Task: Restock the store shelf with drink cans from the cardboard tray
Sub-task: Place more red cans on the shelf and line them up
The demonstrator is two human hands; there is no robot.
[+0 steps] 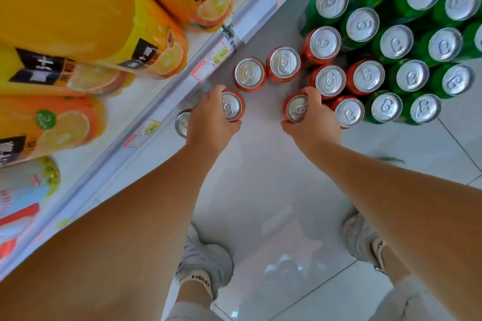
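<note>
Your left hand curls around a red can, held just beside the shelf edge rail and its price tags. Your right hand clamps a second red can at the near left corner of the packed block of red and green cans. Open pale floor runs between your two hands. Two loose red cans stand beyond that gap, near the rail. Another can top shows partly behind your left hand. Orange juice bottles crowd the shelf above the rail.
</note>
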